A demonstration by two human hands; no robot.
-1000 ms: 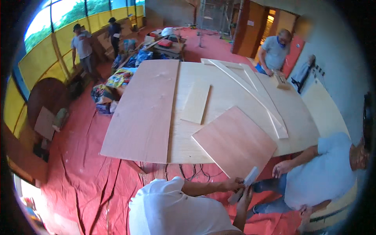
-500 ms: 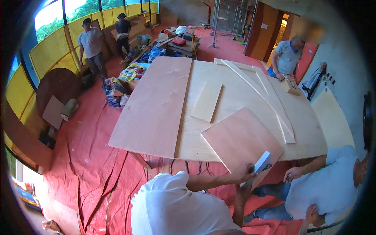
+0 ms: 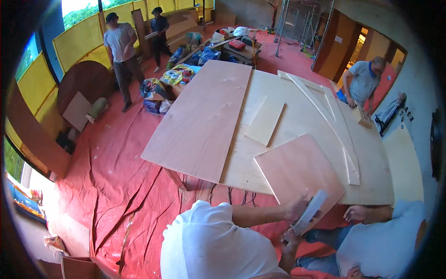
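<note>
At bottom centre, my white-sleeved left arm reaches right; my left hand (image 3: pixel 296 208) is closed on a pale, elongated object (image 3: pixel 312 206) held at a slant. Below it, my right hand (image 3: pixel 291 239) is closed around the same object's lower, darker end; what kind of object it is, I cannot make out. Just behind lies a square pinkish plywood panel (image 3: pixel 290 160) on a large pale board-topped table (image 3: pixel 374 172), overhanging the near edge. Beside my hands, a co-worker's hand (image 3: pixel 355 213) hangs near that edge, apart from mine.
The table also bears a long pink sheet (image 3: pixel 195 121), a small board (image 3: pixel 265 121) and a strip frame (image 3: pixel 350 176). A worker (image 3: pixel 362 81) handles a wooden block at the far right corner. Two people (image 3: pixel 123 46) stand left, near piled materials (image 3: pixel 209 56). Red sheeting (image 3: pixel 102 176) covers the floor.
The whole view has shifted, the room sliding rightward. My hands still grip the pale object, its angle slightly changed. The nearer person at left has stepped; the co-worker beside me appears lower in view.
</note>
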